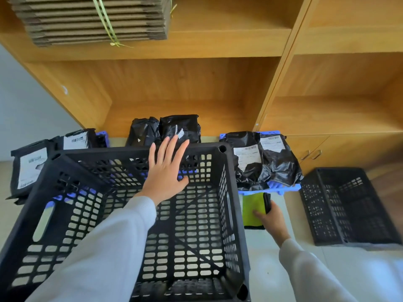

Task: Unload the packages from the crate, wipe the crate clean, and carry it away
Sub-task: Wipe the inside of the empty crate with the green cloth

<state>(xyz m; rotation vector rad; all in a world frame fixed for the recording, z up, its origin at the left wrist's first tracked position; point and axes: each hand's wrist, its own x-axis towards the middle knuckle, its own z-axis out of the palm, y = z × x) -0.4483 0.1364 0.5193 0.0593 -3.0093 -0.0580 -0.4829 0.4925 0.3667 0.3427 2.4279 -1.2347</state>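
Note:
A black slatted crate [232, 214] fills the lower middle of the view, with no packages inside it. My left hand [166, 168] reaches over its far rim with fingers spread straight. Right of the crate, my right hand [271, 219] holds a yellow-green cloth with a dark edge [253, 205] just above the floor. Black plastic packages lie outside the crate: two with white labels at the left [30, 168], two behind the crate [165, 129], and two at the right [263, 160] on a blue pallet [285, 189].
A second black crate [349, 205] sits on the floor at the right. A wooden shelf unit [218, 92] stands behind everything, with a strapped stack of flattened cardboard [91, 18] on its upper shelf. Light floor tiles show at the lower right.

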